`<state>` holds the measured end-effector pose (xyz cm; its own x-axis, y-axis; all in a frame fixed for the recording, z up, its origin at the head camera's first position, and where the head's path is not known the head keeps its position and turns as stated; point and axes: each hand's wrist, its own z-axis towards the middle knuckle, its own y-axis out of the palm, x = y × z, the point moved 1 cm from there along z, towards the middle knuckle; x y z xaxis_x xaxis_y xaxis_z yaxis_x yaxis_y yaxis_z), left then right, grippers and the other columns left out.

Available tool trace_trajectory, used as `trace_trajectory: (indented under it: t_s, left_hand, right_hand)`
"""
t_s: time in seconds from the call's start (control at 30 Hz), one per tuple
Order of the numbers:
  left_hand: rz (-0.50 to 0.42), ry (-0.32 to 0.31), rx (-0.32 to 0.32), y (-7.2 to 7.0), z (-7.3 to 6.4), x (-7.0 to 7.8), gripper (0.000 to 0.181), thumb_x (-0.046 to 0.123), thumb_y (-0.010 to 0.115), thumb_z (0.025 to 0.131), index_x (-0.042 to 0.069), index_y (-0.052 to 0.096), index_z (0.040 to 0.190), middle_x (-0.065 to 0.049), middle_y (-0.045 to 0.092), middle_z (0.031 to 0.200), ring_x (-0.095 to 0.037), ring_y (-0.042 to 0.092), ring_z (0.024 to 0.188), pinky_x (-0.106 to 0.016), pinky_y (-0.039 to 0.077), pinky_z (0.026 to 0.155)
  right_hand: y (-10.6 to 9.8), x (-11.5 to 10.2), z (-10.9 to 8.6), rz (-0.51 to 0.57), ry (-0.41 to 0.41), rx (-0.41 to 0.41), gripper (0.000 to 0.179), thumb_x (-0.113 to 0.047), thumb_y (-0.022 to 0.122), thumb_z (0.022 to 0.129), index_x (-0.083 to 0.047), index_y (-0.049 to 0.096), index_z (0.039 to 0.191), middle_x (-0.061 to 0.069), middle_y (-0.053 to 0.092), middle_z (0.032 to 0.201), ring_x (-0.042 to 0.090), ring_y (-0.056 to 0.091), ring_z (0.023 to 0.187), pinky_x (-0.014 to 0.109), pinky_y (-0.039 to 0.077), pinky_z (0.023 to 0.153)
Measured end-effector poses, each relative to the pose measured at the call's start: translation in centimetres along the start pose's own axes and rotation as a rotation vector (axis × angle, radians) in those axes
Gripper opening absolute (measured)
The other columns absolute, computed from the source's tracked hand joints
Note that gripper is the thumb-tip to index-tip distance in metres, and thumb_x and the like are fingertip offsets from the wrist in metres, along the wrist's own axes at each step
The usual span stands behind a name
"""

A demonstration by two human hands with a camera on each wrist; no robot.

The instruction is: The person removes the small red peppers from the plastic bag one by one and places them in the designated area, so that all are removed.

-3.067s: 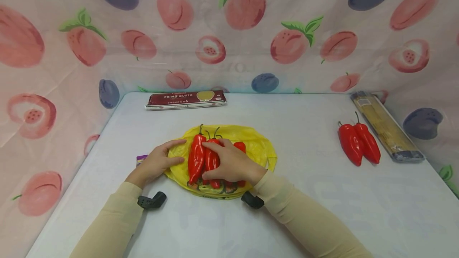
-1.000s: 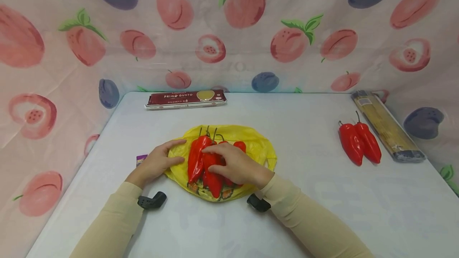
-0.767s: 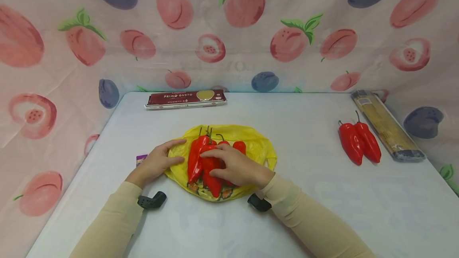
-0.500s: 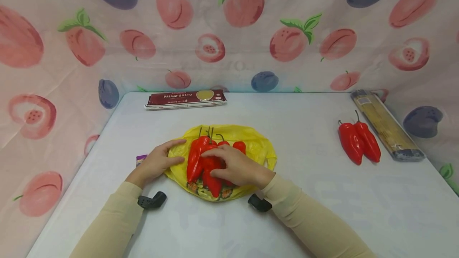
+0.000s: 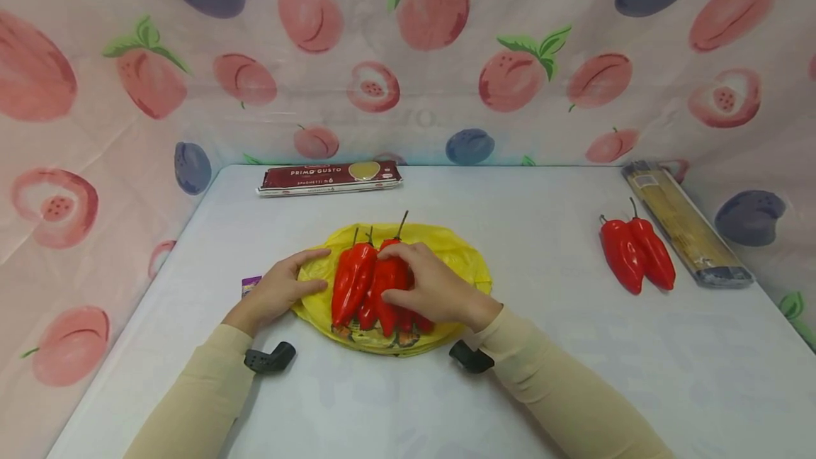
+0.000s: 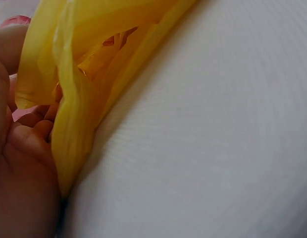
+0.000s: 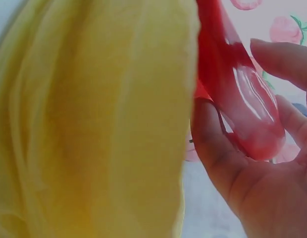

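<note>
Several red peppers [image 5: 353, 282] lie stem-up on a yellow plastic bag [image 5: 457, 250] at the middle of the table. My right hand [image 5: 440, 292] grips one long red pepper [image 5: 390, 278] at the right of the bunch, its stem pointing away from me. In the right wrist view the glossy pepper [image 7: 252, 109] sits between thumb and fingers, beside the bag's edge [image 7: 153, 119]. At the bag's left side, my left hand [image 5: 283, 292] holds the edge. The left wrist view shows fingers behind the crumpled yellow plastic [image 6: 74, 129], their tips partly hidden.
Two more red peppers [image 5: 636, 253] lie side by side on the right. A clear pack of spaghetti [image 5: 688, 225] lies slanted beyond them. A dark red spaghetti pack [image 5: 328, 179] rests along the back edge. A small purple packet [image 5: 250, 284] peeks out behind the left hand.
The pepper in my right hand has shifted right, and its stem now leans right, apart from the others. My left hand and the bag have stayed nearly in place.
</note>
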<state>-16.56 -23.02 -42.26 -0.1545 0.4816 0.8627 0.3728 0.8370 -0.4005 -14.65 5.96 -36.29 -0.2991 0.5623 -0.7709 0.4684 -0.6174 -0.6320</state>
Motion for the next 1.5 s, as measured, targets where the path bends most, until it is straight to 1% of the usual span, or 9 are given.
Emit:
trace_trajectory:
  t_s: [0.13, 0.3, 0.47, 0.57, 0.7, 0.83, 0.93, 1.2, 1.5]
  left_hand:
    - [0.0, 0.004, -0.001, 0.0, 0.0, 0.0, 0.066, 0.029, 0.071, 0.092, 0.022, 0.044, 0.153, -0.015, 0.03, 0.159, -0.03, 0.053, 0.123, -0.031, 0.056, 0.085]
    - [0.008, 0.001, 0.006, 0.0, 0.0, 0.0, 0.066, 0.029, 0.071, 0.092, 0.022, 0.044, 0.152, -0.015, 0.03, 0.159, -0.03, 0.052, 0.124, -0.03, 0.056, 0.085]
    - [0.01, 0.0, 0.01, 0.0, 0.0, 0.0, 0.066, 0.028, 0.071, 0.092, 0.022, 0.044, 0.152, -0.015, 0.03, 0.159, -0.032, 0.051, 0.126, -0.031, 0.056, 0.086]
    - [0.015, 0.004, 0.012, 0.0, 0.0, 0.0, 0.066, 0.028, 0.071, 0.092, 0.022, 0.044, 0.152, -0.015, 0.03, 0.159, -0.032, 0.05, 0.128, -0.031, 0.056, 0.086]
    - [0.012, 0.003, 0.011, 0.1, 0.0, 0.0, 0.065, 0.028, 0.071, 0.092, 0.022, 0.045, 0.152, -0.015, 0.031, 0.158, -0.031, 0.052, 0.125, -0.03, 0.055, 0.086]
    - [0.005, 0.0, 0.008, 0.1, 0.0, 0.0, 0.065, 0.027, 0.071, 0.092, 0.022, 0.045, 0.152, -0.015, 0.032, 0.157, -0.03, 0.054, 0.122, -0.031, 0.056, 0.085]
    - [0.009, 0.003, 0.009, 0.1, 0.0, 0.0, 0.065, 0.028, 0.071, 0.092, 0.022, 0.044, 0.152, -0.015, 0.031, 0.158, -0.03, 0.052, 0.124, -0.03, 0.056, 0.086]
    - [0.012, 0.004, 0.009, 0.1, 0.0, 0.2, 0.065, 0.028, 0.07, 0.093, 0.022, 0.044, 0.152, -0.015, 0.031, 0.159, -0.031, 0.051, 0.126, -0.03, 0.055, 0.086]
    - [0.013, 0.001, 0.007, 0.0, 0.0, 0.1, 0.064, 0.027, 0.07, 0.093, 0.022, 0.045, 0.152, -0.015, 0.032, 0.157, -0.029, 0.056, 0.118, -0.031, 0.056, 0.084]
  right_hand:
    - [-0.4, 0.0, -0.2, 0.018, 0.022, 0.027, 0.053, -0.02, 0.073, 0.092, -0.02, 0.049, 0.139, 0.008, 0.046, 0.127, 0.024, 0.048, 0.116, 0.037, 0.059, 0.08]
    - [-1.2, 0.5, -0.6, -0.008, 0.001, 0.052, 0.053, -0.015, 0.07, 0.094, -0.019, 0.049, 0.142, 0.009, 0.047, 0.134, 0.026, 0.048, 0.12, 0.041, 0.059, 0.082]
    - [-2.7, 1.1, -1.1, -0.016, -0.038, 0.074, 0.057, -0.012, 0.069, 0.094, -0.015, 0.047, 0.146, 0.01, 0.046, 0.142, 0.029, 0.046, 0.127, 0.044, 0.057, 0.088]
    - [-3.6, 1.6, -1.4, -0.012, -0.039, 0.082, 0.057, -0.01, 0.069, 0.094, -0.012, 0.046, 0.146, 0.011, 0.049, 0.141, 0.03, 0.05, 0.124, 0.045, 0.056, 0.09]
    - [-4.7, 2.3, -2.0, -0.009, -0.004, 0.096, 0.055, -0.011, 0.068, 0.095, -0.013, 0.047, 0.145, 0.011, 0.053, 0.138, 0.032, 0.055, 0.117, 0.044, 0.056, 0.09]
    - [-5.7, 3.1, -2.6, -0.006, 0.054, 0.113, 0.052, -0.012, 0.069, 0.095, -0.017, 0.048, 0.143, 0.012, 0.055, 0.135, 0.035, 0.056, 0.113, 0.041, 0.059, 0.083]
    - [-6.4, 3.7, -3.1, -0.009, 0.084, 0.13, 0.053, -0.012, 0.069, 0.094, -0.016, 0.049, 0.143, 0.015, 0.055, 0.134, 0.036, 0.057, 0.111, 0.039, 0.06, 0.077]
    - [-8.2, 5.5, -4.7, -0.057, 0.073, 0.198, 0.055, -0.009, 0.068, 0.095, -0.008, 0.048, 0.146, 0.025, 0.043, 0.141, 0.045, 0.057, 0.112, 0.048, 0.059, 0.08]
    - [-10.6, 7.4, -6.7, -0.123, 0.187, 0.224, 0.062, -0.014, 0.068, 0.095, -0.013, 0.043, 0.151, 0.025, 0.046, 0.141, 0.047, 0.052, 0.117, 0.048, 0.06, 0.077]
